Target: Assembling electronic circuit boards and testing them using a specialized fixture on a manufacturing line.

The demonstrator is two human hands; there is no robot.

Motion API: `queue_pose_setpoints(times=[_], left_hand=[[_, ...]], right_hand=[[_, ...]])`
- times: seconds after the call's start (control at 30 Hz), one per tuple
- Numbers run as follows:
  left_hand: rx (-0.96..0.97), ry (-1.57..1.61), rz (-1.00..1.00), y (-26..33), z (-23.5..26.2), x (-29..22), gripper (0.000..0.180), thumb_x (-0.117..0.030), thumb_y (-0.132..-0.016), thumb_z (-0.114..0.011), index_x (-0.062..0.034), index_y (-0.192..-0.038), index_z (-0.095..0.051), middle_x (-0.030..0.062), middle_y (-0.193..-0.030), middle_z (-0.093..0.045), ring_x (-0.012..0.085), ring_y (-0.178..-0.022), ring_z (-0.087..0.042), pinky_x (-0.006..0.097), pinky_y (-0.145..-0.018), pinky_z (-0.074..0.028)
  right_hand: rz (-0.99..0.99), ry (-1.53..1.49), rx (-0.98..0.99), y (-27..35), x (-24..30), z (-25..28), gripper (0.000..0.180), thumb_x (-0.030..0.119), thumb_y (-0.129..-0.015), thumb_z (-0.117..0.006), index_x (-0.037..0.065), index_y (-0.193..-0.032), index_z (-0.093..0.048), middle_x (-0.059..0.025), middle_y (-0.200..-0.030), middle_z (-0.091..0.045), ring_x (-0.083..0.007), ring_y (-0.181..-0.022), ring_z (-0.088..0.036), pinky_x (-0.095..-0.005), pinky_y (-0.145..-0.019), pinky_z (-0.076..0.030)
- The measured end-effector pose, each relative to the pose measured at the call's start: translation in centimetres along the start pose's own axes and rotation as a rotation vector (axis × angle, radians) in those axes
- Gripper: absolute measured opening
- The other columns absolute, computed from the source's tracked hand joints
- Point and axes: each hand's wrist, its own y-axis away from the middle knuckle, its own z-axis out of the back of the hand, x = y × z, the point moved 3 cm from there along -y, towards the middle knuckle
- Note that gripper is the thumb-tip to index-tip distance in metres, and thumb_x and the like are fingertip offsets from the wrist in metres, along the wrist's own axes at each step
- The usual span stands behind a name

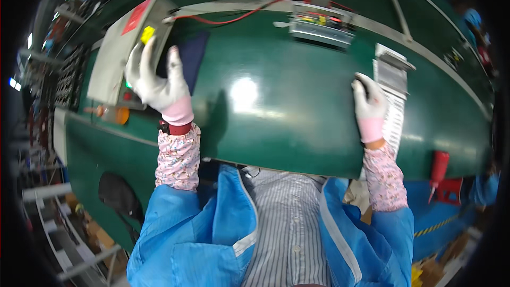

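Observation:
My left hand [159,82], in a white glove with a pink cuff, is raised in front of a grey box [114,58] with a red label. Its fingers are spread and the thumb stands apart. A small yellow patch [147,34] shows right at the fingertips; whether it is on the box or touched by the hand I cannot tell. At the right, my right hand [370,101], gloved the same way, is beside a long white strip with printed rows [394,117]. Its fingers are loosely bent, with a gap between finger and thumb and nothing visible in it.
A metal-cased unit [321,29] with lit parts stands at the back of the green bench [265,138], a red cable running left from it. A grey metal piece [392,72] lies on the strip's far end. A red bottle [439,166] is at the right edge, an orange one [116,115] at left.

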Motion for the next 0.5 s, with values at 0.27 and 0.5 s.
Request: queue_pose_setpoints(times=[0.27, 0.5], left_hand=[[-0.052, -0.472, 0.157, 1.6, 7.4, 8.8, 0.038, -0.016, -0.082, -0.078, -0.0109, -0.119, -0.071, 0.0114, -0.126, -0.059, 0.0304, -0.115, -0.055, 0.042, -0.104, -0.043], [-0.125, -0.344, 0.149, 1.5, 7.1, 7.0, 0.038, -0.013, -0.083, -0.077, -0.0094, -0.120, -0.070, 0.0112, -0.128, -0.058, 0.0288, -0.115, -0.055, 0.040, -0.105, -0.042]], right_hand=[[-0.061, -0.029, 0.072, -0.4, 0.2, -0.4, 0.024, 0.008, -0.096, -0.065, -0.001, -0.117, -0.072, -0.0094, -0.112, -0.074, -0.0176, -0.097, -0.068, -0.0260, -0.087, -0.052], [-0.125, -0.076, 0.057, 0.1, 1.9, 2.2, 0.025, 0.009, -0.097, -0.065, -0.002, -0.119, -0.071, -0.0097, -0.112, -0.074, -0.0183, -0.098, -0.068, -0.0264, -0.090, -0.052]])
